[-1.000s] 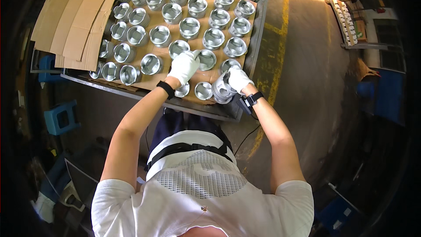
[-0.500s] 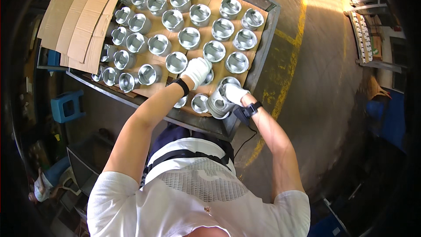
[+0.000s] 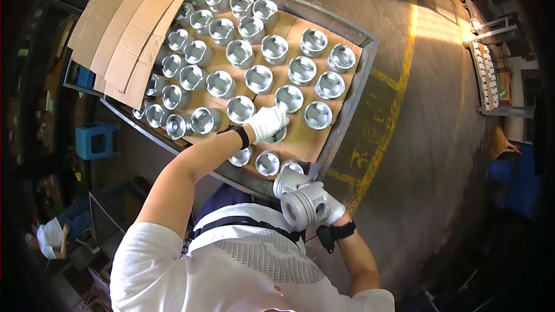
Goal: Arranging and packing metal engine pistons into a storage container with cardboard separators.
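Silvery metal pistons (image 3: 258, 80) stand in rows on a cardboard-lined cart. My gloved left hand (image 3: 267, 124) is closed over the edge of one piston (image 3: 278, 135) near the cart's front, its fingertips partly hidden. Off the cart's near right corner, close to my waist, my gloved right hand (image 3: 333, 208) grips pistons. One held piston (image 3: 302, 207) is tilted with its grooved round end toward me. Another grooved piston (image 3: 288, 182) sits against it; my right fingers are mostly hidden behind them. A standing piston (image 3: 267, 163) is just left of these.
Flattened cardboard sheets (image 3: 130, 34) cover the cart's left end. The dark metal rim (image 3: 345, 124) bounds the cart. A blue stool (image 3: 97, 141) stands at left, with a seated person (image 3: 55, 237) beyond. Yellow lines (image 3: 386, 130) mark the floor at right.
My right hand has drawn back from the cart's near right corner toward my waist, bringing pistons with it. My left hand stays at the same piston; the whole view has shifted slightly.
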`<action>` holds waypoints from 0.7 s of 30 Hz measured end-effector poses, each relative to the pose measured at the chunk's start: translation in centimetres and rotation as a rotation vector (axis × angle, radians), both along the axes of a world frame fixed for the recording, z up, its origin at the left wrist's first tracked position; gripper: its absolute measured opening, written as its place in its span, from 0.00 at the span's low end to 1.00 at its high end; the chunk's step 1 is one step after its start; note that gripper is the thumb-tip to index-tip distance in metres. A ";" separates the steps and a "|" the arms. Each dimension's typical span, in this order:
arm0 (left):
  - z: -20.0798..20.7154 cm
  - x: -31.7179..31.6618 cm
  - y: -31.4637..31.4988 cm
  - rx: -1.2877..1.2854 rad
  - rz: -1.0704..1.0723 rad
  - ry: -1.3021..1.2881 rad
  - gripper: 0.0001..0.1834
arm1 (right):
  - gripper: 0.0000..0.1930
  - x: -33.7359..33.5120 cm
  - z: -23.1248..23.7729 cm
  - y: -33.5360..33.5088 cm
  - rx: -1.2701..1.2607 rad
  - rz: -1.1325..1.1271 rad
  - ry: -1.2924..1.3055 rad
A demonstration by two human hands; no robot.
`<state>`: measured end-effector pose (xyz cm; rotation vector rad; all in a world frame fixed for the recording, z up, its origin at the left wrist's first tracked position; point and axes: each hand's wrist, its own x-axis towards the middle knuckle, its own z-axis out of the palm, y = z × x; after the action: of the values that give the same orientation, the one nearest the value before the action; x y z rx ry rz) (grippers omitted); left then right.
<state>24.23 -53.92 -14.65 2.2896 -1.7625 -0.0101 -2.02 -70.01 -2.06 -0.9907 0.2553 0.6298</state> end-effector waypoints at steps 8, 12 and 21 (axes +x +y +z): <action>2.5 2.0 -4.5 0.503 0.262 0.477 0.13 | 0.20 -2.7 -0.4 -0.4 0.197 0.002 0.085; 1.9 1.7 -4.4 0.382 0.308 0.455 0.14 | 0.19 -2.9 0.9 -0.4 0.288 -0.078 0.227; 13.4 -3.5 8.3 0.056 0.234 0.855 0.06 | 0.17 -3.3 3.6 0.9 0.494 -0.118 0.413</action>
<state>20.72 -45.61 -1.29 2.0283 -1.0538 -0.8590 -5.31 -69.06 1.54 -0.3624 0.4909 0.7412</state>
